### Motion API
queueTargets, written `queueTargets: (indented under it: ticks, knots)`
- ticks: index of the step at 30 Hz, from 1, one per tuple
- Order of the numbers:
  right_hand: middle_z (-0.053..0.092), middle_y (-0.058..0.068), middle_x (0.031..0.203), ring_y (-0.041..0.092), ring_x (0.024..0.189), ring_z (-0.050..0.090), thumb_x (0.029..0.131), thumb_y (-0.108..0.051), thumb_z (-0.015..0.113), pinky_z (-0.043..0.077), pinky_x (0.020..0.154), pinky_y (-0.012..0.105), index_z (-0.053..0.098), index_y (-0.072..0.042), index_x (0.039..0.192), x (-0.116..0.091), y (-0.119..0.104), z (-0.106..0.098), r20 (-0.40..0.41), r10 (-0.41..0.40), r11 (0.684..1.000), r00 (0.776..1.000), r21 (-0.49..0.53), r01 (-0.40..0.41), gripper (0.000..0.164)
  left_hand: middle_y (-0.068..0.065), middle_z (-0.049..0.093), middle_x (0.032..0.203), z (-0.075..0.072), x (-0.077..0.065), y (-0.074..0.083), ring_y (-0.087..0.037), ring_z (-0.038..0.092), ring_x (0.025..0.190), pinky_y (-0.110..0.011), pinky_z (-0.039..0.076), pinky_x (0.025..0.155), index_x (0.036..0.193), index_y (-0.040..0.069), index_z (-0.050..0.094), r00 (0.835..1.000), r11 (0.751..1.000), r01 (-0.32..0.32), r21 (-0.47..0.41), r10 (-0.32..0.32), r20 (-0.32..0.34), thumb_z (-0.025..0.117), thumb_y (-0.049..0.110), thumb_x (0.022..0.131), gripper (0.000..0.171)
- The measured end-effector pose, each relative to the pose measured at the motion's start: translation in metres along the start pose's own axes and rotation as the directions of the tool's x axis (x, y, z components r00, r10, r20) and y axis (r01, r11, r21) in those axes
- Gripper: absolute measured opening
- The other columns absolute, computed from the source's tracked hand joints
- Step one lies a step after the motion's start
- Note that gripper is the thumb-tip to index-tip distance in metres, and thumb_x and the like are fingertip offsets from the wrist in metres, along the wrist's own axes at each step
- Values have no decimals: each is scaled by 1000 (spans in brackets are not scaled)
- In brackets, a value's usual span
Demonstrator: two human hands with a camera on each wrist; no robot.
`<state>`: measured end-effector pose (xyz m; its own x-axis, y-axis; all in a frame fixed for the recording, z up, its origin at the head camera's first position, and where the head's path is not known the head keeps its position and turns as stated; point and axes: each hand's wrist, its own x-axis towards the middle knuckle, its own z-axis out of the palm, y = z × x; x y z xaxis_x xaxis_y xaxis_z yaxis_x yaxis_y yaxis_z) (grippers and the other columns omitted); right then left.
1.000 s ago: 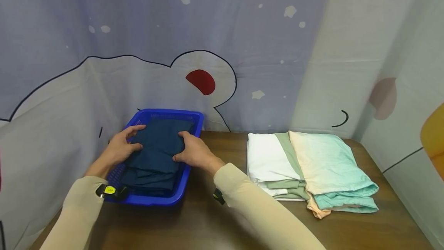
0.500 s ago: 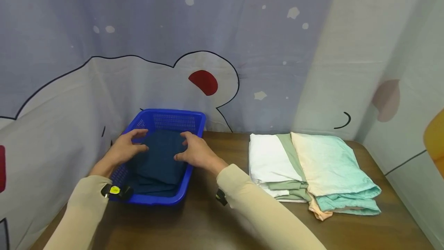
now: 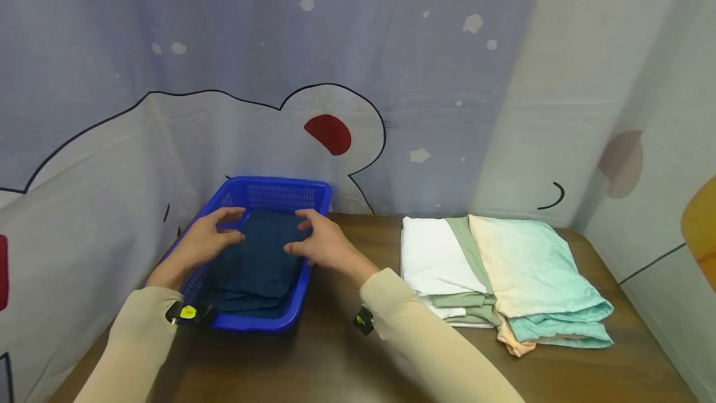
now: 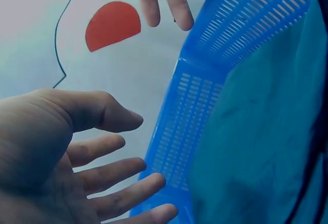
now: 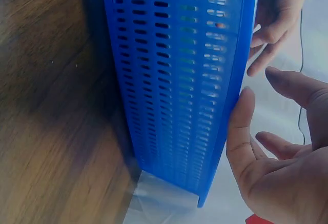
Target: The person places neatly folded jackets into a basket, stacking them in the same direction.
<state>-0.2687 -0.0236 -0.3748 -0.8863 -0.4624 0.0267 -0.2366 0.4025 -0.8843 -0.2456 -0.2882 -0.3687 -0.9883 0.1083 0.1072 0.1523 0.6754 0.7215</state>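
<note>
Folded dark blue cloth [image 3: 260, 260] lies inside a blue plastic basket [image 3: 279, 323] with slotted walls. My left hand [image 3: 204, 238] hovers over the basket's left side, fingers extended and holding nothing. In the left wrist view, that hand [image 4: 97, 157] has thumb and fingers spread apart beside the cloth [image 4: 261, 116], which looks teal there. Over the basket's right rim is my right hand [image 3: 330, 244], its fingers loosely bent with nothing between them. The right wrist view has this hand [image 5: 282, 147] right by the rim of the basket [image 5: 169, 80].
To the right on the brown wooden table [image 3: 347, 353] lie two folded garments side by side: a white and green one [image 3: 436, 254] and a peach and mint one [image 3: 531, 266]. A printed curtain [image 3: 391, 79] hangs behind the table and along its sides.
The dark blue cloth has dropped lower in the basket, baring more of the back wall. Both hands have let go of it, and the right hand has shifted slightly right.
</note>
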Motion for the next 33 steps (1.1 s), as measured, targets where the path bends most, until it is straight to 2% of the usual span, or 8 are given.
queueTargets:
  ticks: [4, 9, 11, 18, 25, 33]
  knots:
    - [63, 15, 140, 19, 77, 71, 94, -17, 83, 62, 68, 35, 49, -8, 156, -5, 3, -7, -22, -21, 999, 1000, 39, 22, 72, -37, 49, 151, 1, -1, 8, -54, 60, 127, -65, 49, 101, 154, -11, 43, 1000, 1000, -27, -3, 27, -3, 69, 6, 99, 63]
    - [62, 15, 140, 22, 101, 70, 94, -16, 83, 64, 77, 41, 50, -9, 156, -12, 9, -17, -52, -45, 994, 998, 94, 49, 69, -34, 48, 154, 5, -1, 20, -53, 59, 129, -66, 48, 103, 156, -5, 44, 999, 999, -38, -15, 38, -9, 69, 11, 101, 63]
    - [62, 17, 141, 24, 105, 70, 94, -16, 83, 63, 78, 38, 51, -8, 155, -15, 12, -22, -71, -53, 992, 996, 107, 61, 69, -32, 48, 155, 8, 0, 25, -51, 58, 130, -67, 47, 104, 157, -3, 44, 999, 999, -40, -25, 39, -18, 69, 13, 102, 63]
    - [62, 23, 141, 27, 104, 73, 93, -11, 82, 62, 79, 36, 52, -4, 154, -26, 20, -37, -134, -91, 982, 987, 155, 112, 68, -27, 49, 157, 21, 0, 39, -47, 58, 133, -66, 47, 104, 158, 1, 44, 998, 996, -49, -70, 47, -39, 69, 15, 103, 62]
    - [64, 16, 143, 27, 107, 73, 93, -14, 83, 60, 87, 41, 56, -7, 152, -39, 27, -54, -210, -115, 990, 971, 55, 129, 65, -23, 50, 157, 36, 0, 57, -43, 58, 134, -65, 47, 105, 159, 4, 45, 997, 993, -62, -105, 57, -49, 70, 20, 104, 62]
    - [62, 16, 145, 28, 111, 72, 94, -15, 82, 57, 94, 50, 55, -6, 152, -56, 38, -71, -268, -104, 994, 958, 6, 109, 65, -20, 54, 155, 57, 3, 79, -40, 61, 133, -62, 51, 103, 157, 7, 49, 990, 981, -126, -146, 115, -82, 70, 21, 104, 58]
